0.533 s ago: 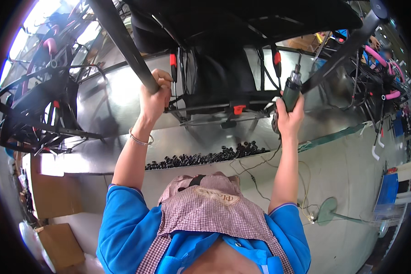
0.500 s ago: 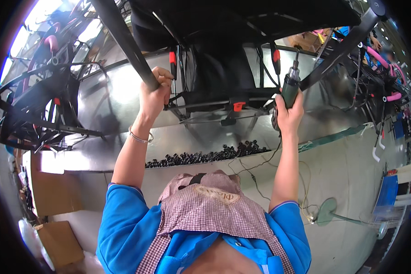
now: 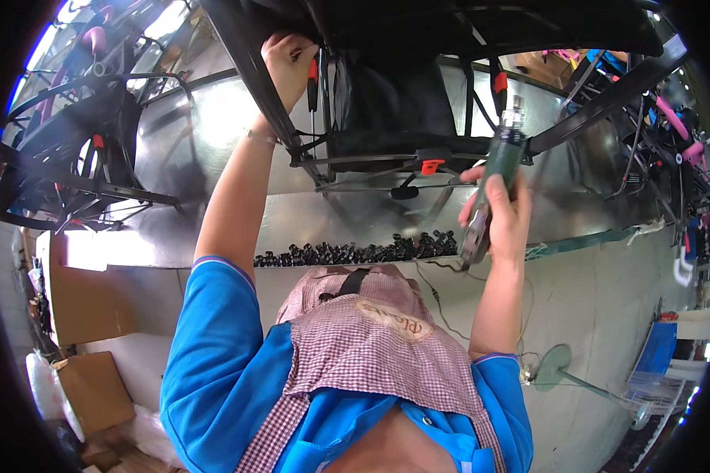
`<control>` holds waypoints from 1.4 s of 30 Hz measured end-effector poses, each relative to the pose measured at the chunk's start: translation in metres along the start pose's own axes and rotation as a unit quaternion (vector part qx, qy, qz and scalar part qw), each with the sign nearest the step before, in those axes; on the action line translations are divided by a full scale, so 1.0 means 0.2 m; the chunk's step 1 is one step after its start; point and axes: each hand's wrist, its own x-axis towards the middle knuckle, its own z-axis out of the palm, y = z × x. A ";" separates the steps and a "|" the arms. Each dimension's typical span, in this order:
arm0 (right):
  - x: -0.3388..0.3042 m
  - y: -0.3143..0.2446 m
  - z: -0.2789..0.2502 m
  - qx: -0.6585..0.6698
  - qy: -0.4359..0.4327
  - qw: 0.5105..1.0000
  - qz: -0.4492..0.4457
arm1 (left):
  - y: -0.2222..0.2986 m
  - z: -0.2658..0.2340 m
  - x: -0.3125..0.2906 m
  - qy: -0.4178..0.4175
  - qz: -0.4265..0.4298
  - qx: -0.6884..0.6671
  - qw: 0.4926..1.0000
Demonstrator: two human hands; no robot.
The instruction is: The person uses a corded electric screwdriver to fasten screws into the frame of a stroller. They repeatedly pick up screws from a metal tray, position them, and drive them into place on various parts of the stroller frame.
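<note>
My right hand (image 3: 506,206) is wrapped round a dark green electric screwdriver (image 3: 502,162), its silver chuck pointing up and away from me. In front of me stands a black folding frame (image 3: 481,147) of tubes and black fabric, like a stroller's. My left hand (image 3: 289,66) is raised beside its left tube (image 3: 248,67), fingers curled together; a small dark spot shows between them, too little to name. Close to these fingers is a red and black clip (image 3: 313,79) on a thin rod. A red part (image 3: 431,166) sits on the frame's lower crossbar.
Small black parts (image 3: 355,254) lie heaped along the near edge of the metal table (image 3: 213,236). More black frames (image 3: 83,158) crowd the left, others with pink grips (image 3: 670,118) the right. Cardboard boxes (image 3: 95,394), a cable and a green fan-like stand (image 3: 554,366) are below.
My left hand has slid up and away along the left tube. The screwdriver has come nearer to me and down, and the view has shifted slightly.
</note>
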 end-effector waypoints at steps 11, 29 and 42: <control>0.11 -0.06 0.46 0.138 -0.219 0.934 0.246 | -0.27 0.13 -0.02 -0.073 -0.231 -0.494 0.835; 0.34 -0.03 0.74 0.055 -0.214 0.947 0.233 | -0.17 0.17 0.03 -0.088 -0.205 -0.383 0.896; 0.36 -0.01 0.78 0.045 -0.196 0.953 0.226 | -0.22 0.10 0.05 -0.155 -0.191 -0.371 0.895</control>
